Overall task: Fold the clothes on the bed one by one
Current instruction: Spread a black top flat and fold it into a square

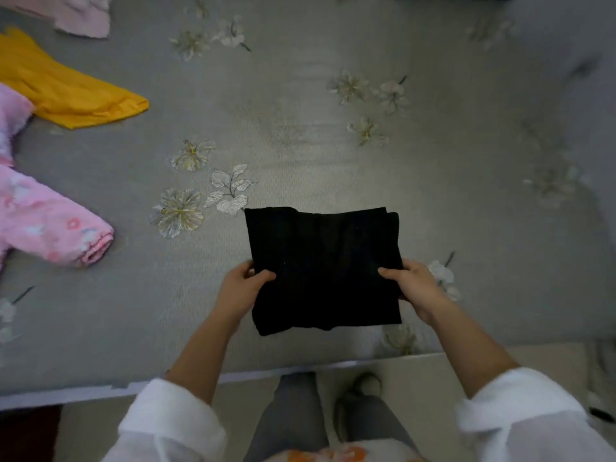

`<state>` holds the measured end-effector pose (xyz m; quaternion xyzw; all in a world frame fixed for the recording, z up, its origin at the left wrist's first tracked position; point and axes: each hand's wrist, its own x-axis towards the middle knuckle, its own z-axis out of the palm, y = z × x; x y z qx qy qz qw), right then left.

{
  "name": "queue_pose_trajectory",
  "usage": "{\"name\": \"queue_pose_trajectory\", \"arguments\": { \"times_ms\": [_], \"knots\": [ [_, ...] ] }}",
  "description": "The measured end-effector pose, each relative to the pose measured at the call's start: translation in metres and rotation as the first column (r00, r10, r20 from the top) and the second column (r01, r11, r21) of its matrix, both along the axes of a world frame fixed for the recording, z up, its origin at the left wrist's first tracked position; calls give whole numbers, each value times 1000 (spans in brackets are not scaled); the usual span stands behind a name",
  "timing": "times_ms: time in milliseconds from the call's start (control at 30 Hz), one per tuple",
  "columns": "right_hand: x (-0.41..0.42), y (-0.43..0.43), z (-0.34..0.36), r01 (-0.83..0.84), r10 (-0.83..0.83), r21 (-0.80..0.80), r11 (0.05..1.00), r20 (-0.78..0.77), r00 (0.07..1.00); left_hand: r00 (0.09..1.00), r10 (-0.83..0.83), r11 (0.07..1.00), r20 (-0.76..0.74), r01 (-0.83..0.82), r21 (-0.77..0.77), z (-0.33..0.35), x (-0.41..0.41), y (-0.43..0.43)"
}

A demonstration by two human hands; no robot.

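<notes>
Near the bed's (pixel 333 145) front edge, one folded black garment (pixel 323 268) is gripped at its sides by the left hand (pixel 245 288) and right hand (pixel 416 285), thumbs on top and fingers curled beneath. Farther left lie three unfolded clothes: a pink top (pixel 43 211), a yellow garment (pixel 66 91) and a pale pink garment (pixel 83 15).

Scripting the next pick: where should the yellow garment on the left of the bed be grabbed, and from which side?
Probably the tapered end of the yellow garment that points toward mid-bed, approached from the right. That end lies free on the bedspread, while its left part runs out of frame beside the pink fleece garment.
</notes>
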<state>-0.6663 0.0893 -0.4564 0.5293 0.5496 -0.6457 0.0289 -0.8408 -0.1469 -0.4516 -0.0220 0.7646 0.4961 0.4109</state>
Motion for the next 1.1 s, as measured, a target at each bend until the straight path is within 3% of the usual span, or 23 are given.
{"name": "queue_pose_trajectory", "arguments": {
  "times_ms": [267, 467, 767, 1100],
  "knots": [
    [175, 55, 48, 278, -272, 82, 957, -70, 960, 929, -315, 948, -192, 319, -11, 56, 113, 118],
    [335, 108, 78, 373, -359, 128, 919, -117, 926, 825, -503, 853, -257, 522, 5, 82, 246, 206],
    [513, 199, 123, 522, -490, 182, 833, -194, 850, 743, -605, 755, -285, 649, 90, 123, 408, 339],
    [597, 357, 134, 601, -547, 178, 779, -277, 790, 718, -623, 719, -312, 682, 133, 143, 485, 518]
  ]
}}
